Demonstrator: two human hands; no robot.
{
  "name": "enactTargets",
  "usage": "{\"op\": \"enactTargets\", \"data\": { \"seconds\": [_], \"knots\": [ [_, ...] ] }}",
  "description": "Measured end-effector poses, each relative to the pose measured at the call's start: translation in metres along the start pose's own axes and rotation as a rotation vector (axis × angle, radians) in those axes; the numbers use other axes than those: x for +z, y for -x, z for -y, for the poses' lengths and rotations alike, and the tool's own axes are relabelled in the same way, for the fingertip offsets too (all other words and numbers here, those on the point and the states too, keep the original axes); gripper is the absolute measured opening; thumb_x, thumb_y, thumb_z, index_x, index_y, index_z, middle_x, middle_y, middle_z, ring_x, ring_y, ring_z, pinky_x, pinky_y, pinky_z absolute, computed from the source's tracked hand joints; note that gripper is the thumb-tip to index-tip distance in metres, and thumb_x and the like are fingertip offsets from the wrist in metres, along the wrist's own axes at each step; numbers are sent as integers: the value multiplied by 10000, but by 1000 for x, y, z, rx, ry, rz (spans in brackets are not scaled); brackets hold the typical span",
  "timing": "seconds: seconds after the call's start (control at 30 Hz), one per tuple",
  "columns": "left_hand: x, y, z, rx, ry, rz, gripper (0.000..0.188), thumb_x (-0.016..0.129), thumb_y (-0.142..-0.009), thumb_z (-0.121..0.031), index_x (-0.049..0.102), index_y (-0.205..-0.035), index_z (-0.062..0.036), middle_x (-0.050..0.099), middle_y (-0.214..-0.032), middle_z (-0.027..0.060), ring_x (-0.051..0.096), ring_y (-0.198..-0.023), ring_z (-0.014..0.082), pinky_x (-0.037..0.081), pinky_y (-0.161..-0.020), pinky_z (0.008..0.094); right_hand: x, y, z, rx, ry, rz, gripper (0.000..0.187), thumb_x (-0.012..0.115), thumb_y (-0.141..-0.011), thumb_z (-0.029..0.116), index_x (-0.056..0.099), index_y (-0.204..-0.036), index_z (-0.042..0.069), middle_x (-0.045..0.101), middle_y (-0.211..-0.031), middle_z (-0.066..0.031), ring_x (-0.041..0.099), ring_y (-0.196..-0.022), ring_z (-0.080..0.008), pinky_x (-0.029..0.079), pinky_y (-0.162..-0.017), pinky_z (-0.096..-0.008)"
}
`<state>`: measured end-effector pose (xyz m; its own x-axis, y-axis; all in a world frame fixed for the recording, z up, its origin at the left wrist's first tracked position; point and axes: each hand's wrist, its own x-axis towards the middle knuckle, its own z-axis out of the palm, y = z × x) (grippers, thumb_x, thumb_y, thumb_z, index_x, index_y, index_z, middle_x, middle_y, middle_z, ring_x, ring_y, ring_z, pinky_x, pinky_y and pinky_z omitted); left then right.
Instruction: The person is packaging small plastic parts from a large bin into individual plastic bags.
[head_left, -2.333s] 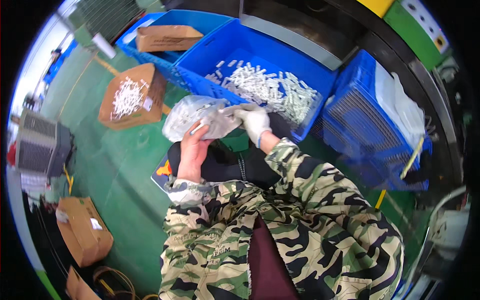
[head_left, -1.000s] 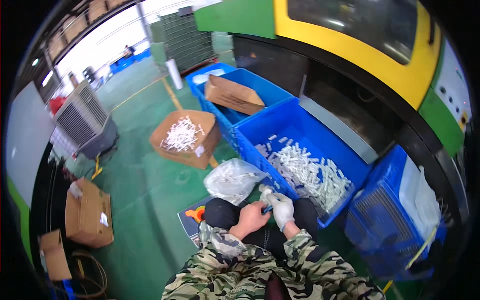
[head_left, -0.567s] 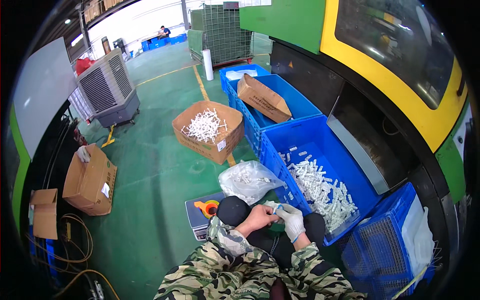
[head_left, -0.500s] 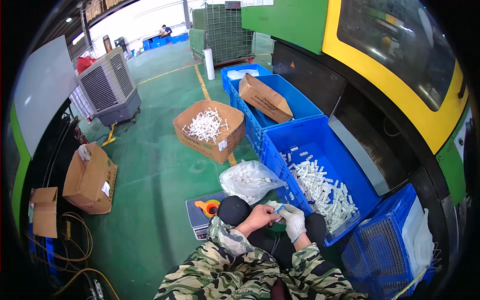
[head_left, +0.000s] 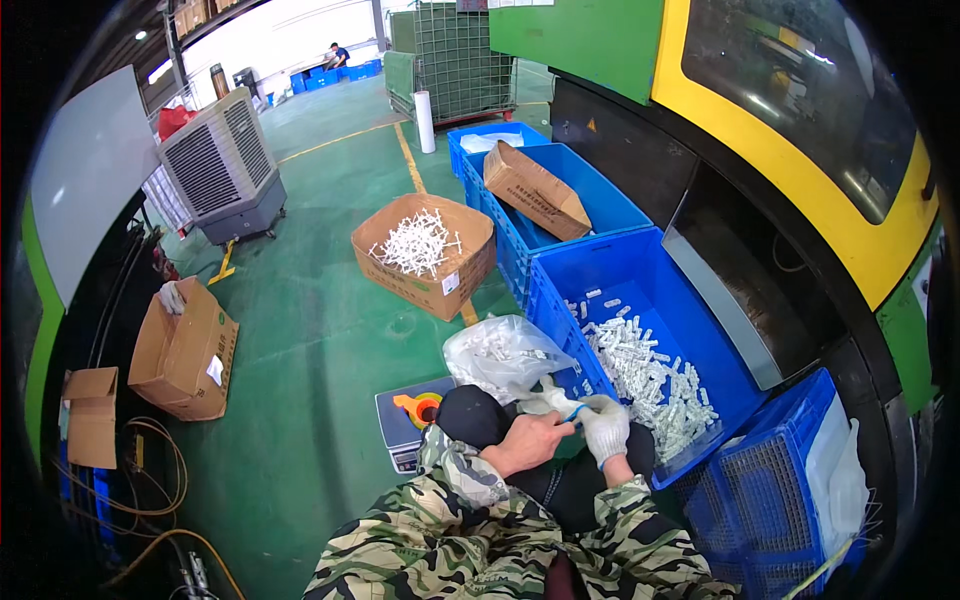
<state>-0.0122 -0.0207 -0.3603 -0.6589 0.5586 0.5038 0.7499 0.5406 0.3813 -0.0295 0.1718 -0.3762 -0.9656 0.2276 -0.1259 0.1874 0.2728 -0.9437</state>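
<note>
A white knit work glove (head_left: pixel 547 400) with a blue edge at its cuff stretches out in front of my lap. My bare left hand (head_left: pixel 530 443) pinches the glove by this blue edge. Close against it, my right hand (head_left: pixel 604 428), in a white knit glove of its own, has its fingers bent onto the same cuff. Just beyond the hands sits a clear plastic bag (head_left: pixel 505 352) with small pale pieces inside. Left of my knee, a scale (head_left: pixel 398 425) carries a roll of tape in an orange dispenser (head_left: pixel 422 407).
A blue crate (head_left: pixel 680 310) holding many small pale plastic parts (head_left: pixel 655 380) stands at my right. Ahead is a cardboard box (head_left: pixel 440 290) of white pieces. Another carton (head_left: pixel 185 355) and hoses (head_left: pixel 165 470) lie left. A machine (head_left: pixel 800 200) borders the right side; a person (head_left: pixel 338 56) is far off.
Both hands have shifted slightly, the right one lower and to the right. The loose glove, bunched between them before, now stretches out toward the plastic bag.
</note>
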Motion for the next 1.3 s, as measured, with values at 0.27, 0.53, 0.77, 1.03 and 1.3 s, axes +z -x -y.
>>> {"op": "enactTargets", "data": {
  "seconds": [0.27,0.53,0.77,1.03,1.3],
  "knots": [
    [8,-14,29,-474,-159,159,127,623,-905,-189,711,-931,-101,709,-747,168,698,-691,397,549,-625,516,20,33,38,-433,420,-41,209,770,-860,175,749,-1030,56,751,-854,-87,717,-718,-212,565,-682,-350],
    [50,-26,58,-1281,934,-116,324,773,-881,-287,712,-721,-12,685,-648,126,681,-587,306,493,-510,463,32,48,21,-434,663,72,289,696,-887,317,691,-1086,106,730,-939,-142,707,-869,-373,555,-755,-477],
    [71,-15,84,-1162,1839,-437,313,662,-1005,-222,650,-1232,-7,714,-1145,134,700,-957,256,582,-823,398,38,36,24,-512,710,146,204,656,-859,243,668,-948,59,714,-870,-190,711,-803,-392,552,-692,-516],
    [-13,-69,12,-867,1873,-193,569,383,-1068,-342,448,-1479,46,479,-1542,221,513,-1362,348,421,-1117,486,22,42,41,-495,656,149,165,642,-853,232,672,-892,74,713,-865,-170,716,-827,-371,561,-715,-496],
    [16,-46,12,-714,1858,-225,537,440,-1055,-309,494,-1454,47,565,-1468,183,535,-1350,301,388,-1155,408,16,55,34,-533,536,88,112,681,-850,225,693,-891,122,714,-871,-104,710,-812,-320,562,-706,-450]
  ]
}}
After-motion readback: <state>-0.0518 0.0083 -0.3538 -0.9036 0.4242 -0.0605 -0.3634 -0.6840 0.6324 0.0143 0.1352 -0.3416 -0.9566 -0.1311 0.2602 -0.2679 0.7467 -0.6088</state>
